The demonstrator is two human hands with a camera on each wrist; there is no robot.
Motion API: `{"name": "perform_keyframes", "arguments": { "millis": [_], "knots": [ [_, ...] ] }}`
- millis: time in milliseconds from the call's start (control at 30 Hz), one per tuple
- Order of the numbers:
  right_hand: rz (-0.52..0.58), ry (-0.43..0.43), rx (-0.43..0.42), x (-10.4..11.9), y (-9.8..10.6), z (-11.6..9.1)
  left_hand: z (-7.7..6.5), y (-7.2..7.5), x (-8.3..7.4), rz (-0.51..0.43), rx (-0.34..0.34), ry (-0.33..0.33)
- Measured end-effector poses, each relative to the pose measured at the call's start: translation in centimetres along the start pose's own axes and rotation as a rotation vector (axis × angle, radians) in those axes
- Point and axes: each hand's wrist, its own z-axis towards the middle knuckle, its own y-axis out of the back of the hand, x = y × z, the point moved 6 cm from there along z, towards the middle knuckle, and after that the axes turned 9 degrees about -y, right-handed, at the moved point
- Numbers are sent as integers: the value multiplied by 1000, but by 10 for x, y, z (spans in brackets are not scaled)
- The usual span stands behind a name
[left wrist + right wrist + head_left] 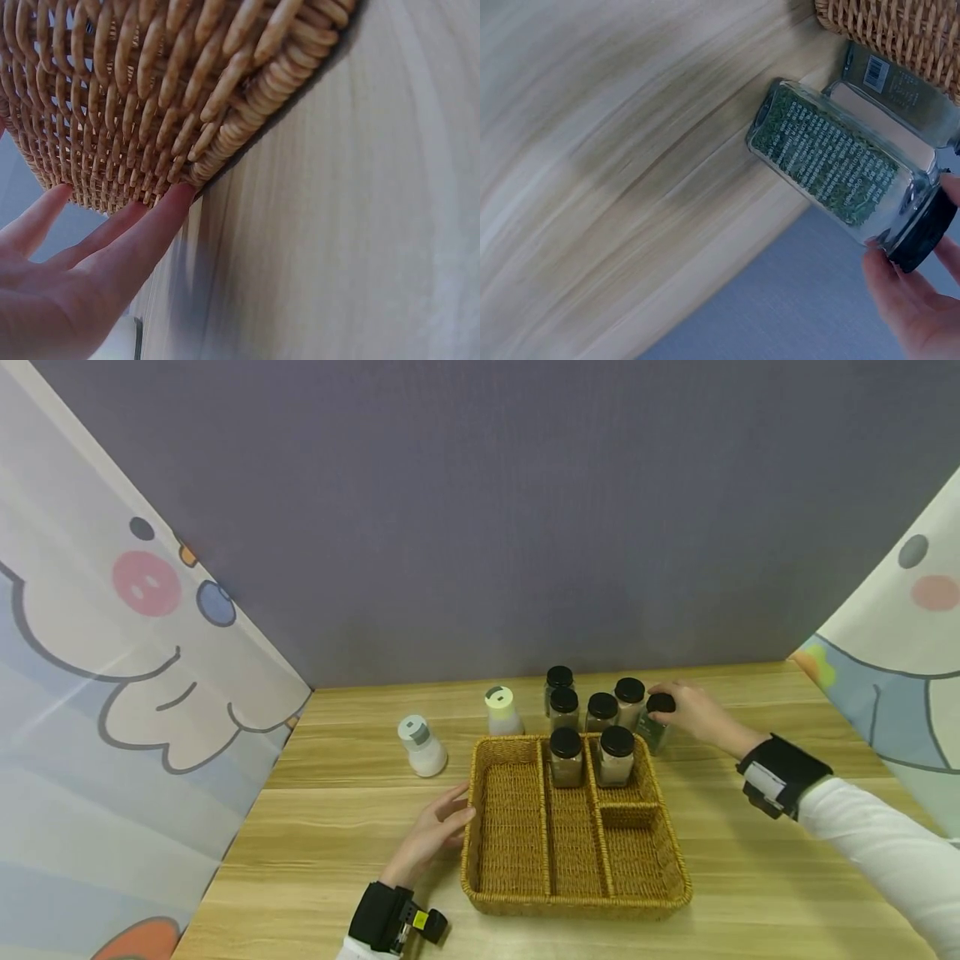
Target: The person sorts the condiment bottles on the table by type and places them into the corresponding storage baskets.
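Observation:
My right hand [696,714] pinches the black lid of a glass jar of green dried herbs [825,157] between thumb and fingers. The jar stands a little tilted at the right back corner of a woven basket [573,903]. White print covers its side in the right wrist view. Against the basket's left wall rests my left hand [433,833]; its nearly straight fingers [142,247] touch the weave low down. Two black-lidded jars are in the basket: one jar [566,770] in the middle compartment, another jar [616,768] in the back right one.
Behind the basket stand several more black-lidded jars, among them a jar with pale contents [630,714]. To the left are a white bottle [425,752] and a second bottle with a yellowish cap [501,710]. A grey panel [525,568] closes off the wooden table's [322,827] back.

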Motion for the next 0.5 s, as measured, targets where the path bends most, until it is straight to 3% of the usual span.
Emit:
{"name": "perform_keyframes", "arguments": {
  "millis": [500],
  "knots": [
    [-23, 14, -25, -1, -3, 1, 0, 0, 1, 5, -1, 1]
  ]
}}
